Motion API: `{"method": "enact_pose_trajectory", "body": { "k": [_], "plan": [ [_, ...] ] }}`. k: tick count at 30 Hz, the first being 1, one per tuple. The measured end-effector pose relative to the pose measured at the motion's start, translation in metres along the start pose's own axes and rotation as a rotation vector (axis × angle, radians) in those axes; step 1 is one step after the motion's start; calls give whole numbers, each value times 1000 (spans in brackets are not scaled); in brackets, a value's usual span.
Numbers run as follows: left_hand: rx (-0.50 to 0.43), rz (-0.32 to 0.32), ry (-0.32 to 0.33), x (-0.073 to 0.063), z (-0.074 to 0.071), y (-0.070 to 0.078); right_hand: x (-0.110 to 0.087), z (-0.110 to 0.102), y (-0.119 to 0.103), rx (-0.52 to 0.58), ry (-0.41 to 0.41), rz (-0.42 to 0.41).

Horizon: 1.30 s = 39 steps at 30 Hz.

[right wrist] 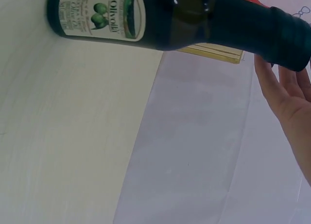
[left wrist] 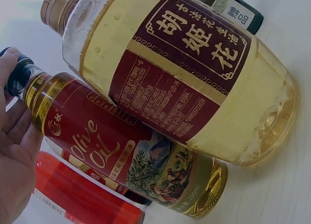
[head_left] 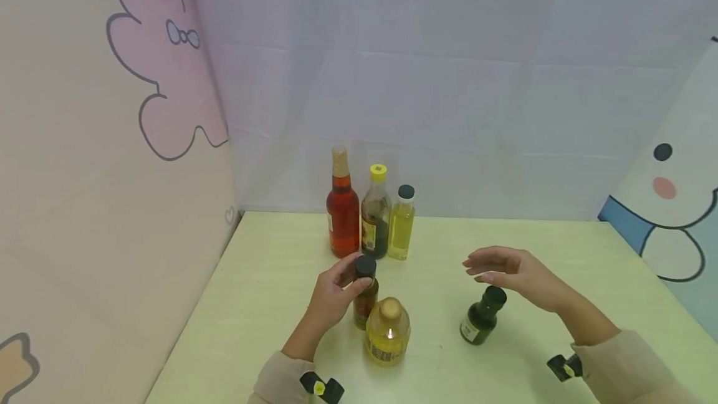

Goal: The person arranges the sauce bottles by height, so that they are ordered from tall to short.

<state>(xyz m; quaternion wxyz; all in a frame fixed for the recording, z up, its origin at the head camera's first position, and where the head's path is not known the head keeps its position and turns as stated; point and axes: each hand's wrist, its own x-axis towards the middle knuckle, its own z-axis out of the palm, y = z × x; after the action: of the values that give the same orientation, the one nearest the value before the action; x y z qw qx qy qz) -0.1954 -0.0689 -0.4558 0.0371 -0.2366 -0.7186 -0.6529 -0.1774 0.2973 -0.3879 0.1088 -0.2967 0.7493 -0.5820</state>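
Note:
At the neck and black cap of a small olive oil bottle (left wrist: 112, 141), my left hand (head_left: 331, 295) has its thumb on one side and fingers on the other, holding it upright. Right in front of that bottle stands a rounder bottle of yellow oil (head_left: 388, 335) with a gold cap, its dark red label facing the left wrist camera. My right hand (head_left: 518, 276) is off to the right with fingers loosely bent and nothing in them. Just below it is a dark green olive oil bottle (head_left: 479, 320) with a dark cap and a pale label.
Behind my left hand, a tall red bottle (head_left: 343, 220), a yellow-capped bottle of dark liquid (head_left: 376, 217) and a slim yellow oil bottle (head_left: 401, 226) stand in a row. The pale table (head_left: 269, 254) meets a curtain (head_left: 449, 111) at its far edge.

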Motion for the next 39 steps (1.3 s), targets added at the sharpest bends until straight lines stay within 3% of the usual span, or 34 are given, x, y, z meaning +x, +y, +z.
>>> {"method": "enact_pose_trajectory", "body": {
  "k": [15,26,39],
  "plan": [
    [27,-18,6,0,0,-1,-25,3,8,1,-49,6],
    [19,-4,-2,0,0,1,-33,5,14,43,-25,28],
    [61,-54,-65,4,-7,8,-43,9,23,46,28,86]
  ]
}}
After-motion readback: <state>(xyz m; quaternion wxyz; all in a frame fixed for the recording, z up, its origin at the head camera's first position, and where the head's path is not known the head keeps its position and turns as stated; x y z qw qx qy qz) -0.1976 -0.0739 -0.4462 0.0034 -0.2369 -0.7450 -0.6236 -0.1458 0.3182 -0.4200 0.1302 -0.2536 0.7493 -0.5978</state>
